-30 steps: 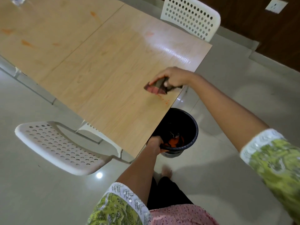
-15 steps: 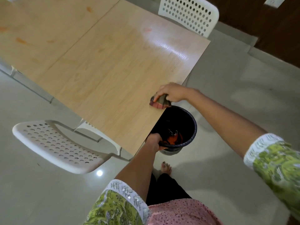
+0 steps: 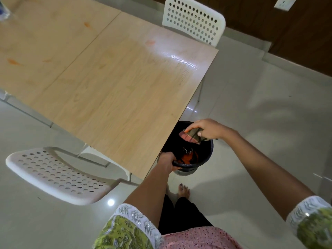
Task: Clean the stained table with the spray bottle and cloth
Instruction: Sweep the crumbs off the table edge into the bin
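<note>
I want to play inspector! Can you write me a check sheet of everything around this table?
Surface: light wooden table, orange stains on its far part; near corner looks wiped.
Job's things: striped pink and green cloth, held over the round black bin; a blurred clear object, maybe the spray bottle, at the far table edge.
Clutter: orange scraps inside the bin.
Grippers: left hand grips the bin's rim beside the table edge; right hand holds the cloth.
Cables: nothing seen.
Surroundings: two white perforated plastic chairs, pale tiled floor, dark wooden wall with a socket.
</note>
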